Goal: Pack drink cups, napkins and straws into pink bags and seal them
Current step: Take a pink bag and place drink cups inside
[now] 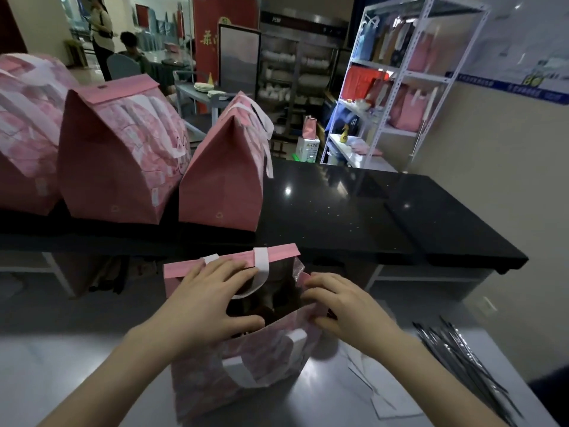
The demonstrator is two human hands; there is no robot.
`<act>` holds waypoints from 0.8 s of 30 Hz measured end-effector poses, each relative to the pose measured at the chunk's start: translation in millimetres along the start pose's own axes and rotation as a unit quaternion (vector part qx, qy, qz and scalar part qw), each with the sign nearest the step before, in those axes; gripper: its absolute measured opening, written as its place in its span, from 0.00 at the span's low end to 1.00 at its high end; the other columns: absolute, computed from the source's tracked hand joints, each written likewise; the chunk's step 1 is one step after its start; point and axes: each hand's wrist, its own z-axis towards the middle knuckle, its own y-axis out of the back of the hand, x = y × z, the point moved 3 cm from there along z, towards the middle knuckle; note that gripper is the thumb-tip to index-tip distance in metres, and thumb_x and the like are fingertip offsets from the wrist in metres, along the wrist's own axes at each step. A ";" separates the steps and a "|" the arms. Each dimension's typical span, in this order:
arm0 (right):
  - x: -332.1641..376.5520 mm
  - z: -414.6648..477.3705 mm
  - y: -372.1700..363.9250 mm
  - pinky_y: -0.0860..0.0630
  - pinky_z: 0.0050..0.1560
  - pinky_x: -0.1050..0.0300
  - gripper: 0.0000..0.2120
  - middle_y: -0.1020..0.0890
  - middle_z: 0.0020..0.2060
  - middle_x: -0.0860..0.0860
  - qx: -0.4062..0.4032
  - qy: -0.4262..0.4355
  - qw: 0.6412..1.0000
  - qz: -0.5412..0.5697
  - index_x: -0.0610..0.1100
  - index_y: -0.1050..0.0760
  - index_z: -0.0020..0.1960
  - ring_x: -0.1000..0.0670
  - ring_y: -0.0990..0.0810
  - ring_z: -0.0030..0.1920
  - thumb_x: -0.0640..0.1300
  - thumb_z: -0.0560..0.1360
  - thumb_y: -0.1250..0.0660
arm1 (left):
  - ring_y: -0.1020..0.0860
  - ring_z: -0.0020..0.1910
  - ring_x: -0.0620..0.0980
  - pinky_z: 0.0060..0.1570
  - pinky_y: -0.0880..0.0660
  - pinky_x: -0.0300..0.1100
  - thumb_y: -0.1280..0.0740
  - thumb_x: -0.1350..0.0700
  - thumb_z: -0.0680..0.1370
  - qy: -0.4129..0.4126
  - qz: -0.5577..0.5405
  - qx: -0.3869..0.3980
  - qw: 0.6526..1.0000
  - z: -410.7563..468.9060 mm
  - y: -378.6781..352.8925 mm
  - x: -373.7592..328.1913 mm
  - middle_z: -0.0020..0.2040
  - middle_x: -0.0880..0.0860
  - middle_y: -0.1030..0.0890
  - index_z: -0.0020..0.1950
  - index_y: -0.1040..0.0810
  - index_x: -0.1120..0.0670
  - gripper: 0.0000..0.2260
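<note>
The bag (246,359) stands upright on the steel table (77,365), right in front of the person and just below the edge of the black counter (369,211). Its mouth is open. The inside is dark, so I cannot tell what it holds. The pink flap (277,252) on the far wall stands up, not yet folded over.

The left hand (209,300) lies across the left part of the mouth with fingers spread and fairly straight. The fingertips reach the far wall under the flap, and the thumb is at the near rim. This probably steadies the bag and draws the 2 walls together. The right hand (341,306) has its fingers curled over the right side fold and the thumb below it, pinching that panel. I judge it is tucking the side inward so the top can close flat.

The sealing step looks to be just beginning, with the fold and fastening still to do.

The straws (462,355), dark and slim, lie fanned on the table to the right. White napkins (381,392) sit between them and the bag, both within easy reach for the next bag. 3 sealed bags (123,155) stand in a row on the counter, out of the working area. A shelf (400,75) with more bags stands behind.
</note>
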 end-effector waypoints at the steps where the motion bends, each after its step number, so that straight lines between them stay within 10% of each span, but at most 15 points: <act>1: -4.5 -3.6 1.8 0.37 0.65 0.67 0.20 0.25 0.64 0.56 -0.001 -0.014 0.999 0.047 0.52 0.25 0.64 0.57 0.30 0.66 0.49 0.73 0.28 | 0.52 0.76 0.40 0.76 0.57 0.49 0.49 0.22 0.66 0.002 -0.001 -0.007 1.000 -0.3 0.1 -1.5 0.77 0.38 0.46 0.76 0.48 0.37 0.41; 7: -58.4 -20.0 3.9 0.29 0.58 0.66 0.18 0.27 0.60 0.63 -0.061 -0.132 0.980 0.139 0.56 0.27 0.64 0.60 0.27 0.61 0.54 0.75 0.33 | 0.57 0.76 0.38 0.76 0.60 0.51 0.44 0.22 0.64 0.023 0.017 -0.010 1.000 -6.2 -1.7 -3.5 0.76 0.36 0.48 0.76 0.52 0.35 0.44; 14: -101.8 3.1 -58.4 0.31 0.65 0.47 0.43 0.38 0.72 0.48 0.217 -0.179 0.959 -0.016 0.55 0.48 0.77 0.43 0.38 0.70 0.63 0.68 0.31 | 0.68 0.74 0.40 0.74 0.66 0.55 0.40 0.20 0.56 0.031 0.047 0.026 0.998 -14.1 -16.1 -11.0 0.78 0.39 0.59 0.68 0.67 0.27 0.50; 24: -98.4 10.7 -53.5 0.23 0.55 0.51 0.36 0.30 0.60 0.54 0.174 -0.173 0.966 0.076 0.58 0.35 0.68 0.50 0.27 0.59 0.56 0.62 0.26 | 0.73 0.73 0.45 0.73 0.67 0.59 0.41 0.20 0.58 0.047 0.081 0.029 0.995 -19.0 -21.0 -22.9 0.77 0.43 0.65 0.71 0.68 0.31 0.52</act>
